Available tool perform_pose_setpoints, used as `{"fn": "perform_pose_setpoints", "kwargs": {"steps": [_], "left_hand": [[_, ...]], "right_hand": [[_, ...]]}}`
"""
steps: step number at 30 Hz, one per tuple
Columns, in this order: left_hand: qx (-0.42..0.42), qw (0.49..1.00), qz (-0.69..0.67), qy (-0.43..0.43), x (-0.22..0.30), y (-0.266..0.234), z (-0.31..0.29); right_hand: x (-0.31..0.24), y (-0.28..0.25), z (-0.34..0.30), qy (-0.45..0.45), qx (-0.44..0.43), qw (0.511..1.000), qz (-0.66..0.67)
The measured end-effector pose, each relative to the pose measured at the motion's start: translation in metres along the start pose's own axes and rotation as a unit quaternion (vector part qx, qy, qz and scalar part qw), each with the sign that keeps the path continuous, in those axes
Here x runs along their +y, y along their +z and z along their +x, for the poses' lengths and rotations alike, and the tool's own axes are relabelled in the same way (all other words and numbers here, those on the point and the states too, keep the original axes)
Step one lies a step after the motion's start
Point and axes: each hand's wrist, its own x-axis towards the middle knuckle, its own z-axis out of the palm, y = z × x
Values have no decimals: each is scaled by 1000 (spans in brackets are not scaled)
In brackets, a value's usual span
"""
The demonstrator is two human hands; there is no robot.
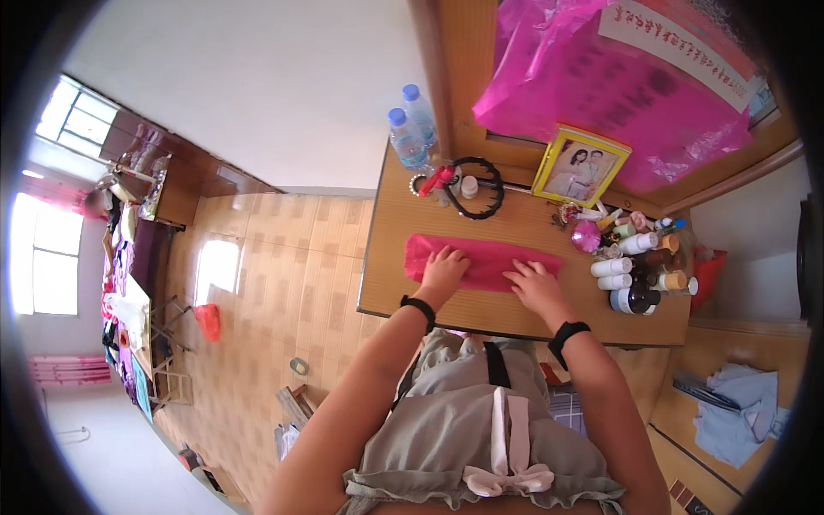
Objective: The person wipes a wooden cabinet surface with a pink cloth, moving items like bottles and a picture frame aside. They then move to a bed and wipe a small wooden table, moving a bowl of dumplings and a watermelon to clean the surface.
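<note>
Far to my left, a red bag (207, 323) sits on the tiled floor (330, 257), well apart from the table (378, 275). At the table's back left corner I have two clear bottles with blue caps (407, 146), side by side. Nearer the front, the left hand (445, 268) lies palm down, fingers slightly spread, on the left part of a folded pink-red piece (489, 262); cloth or plastic, I cannot tell. The piece lies lengthwise along the table's front. Behind it I see a black toothed headband (499, 183). The right hand (536, 286) rests on the piece's right part, fingers spread wider, gripping nothing. Farther right come a yellow-framed photo (584, 169), a shiny pink ball (585, 236) and clustered small bottles (611, 269)
</note>
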Motion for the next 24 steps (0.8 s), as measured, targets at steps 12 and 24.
{"fn": "perform_pose_setpoints", "kwargs": {"steps": [12,24], "left_hand": [[84,989,-78,-92,-91,23,-162],[-5,984,-10,176,5,49,-41]], "right_hand": [[-110,42,30,-220,-80,972,10],[-5,0,-69,0,-11,999,-35]]}}
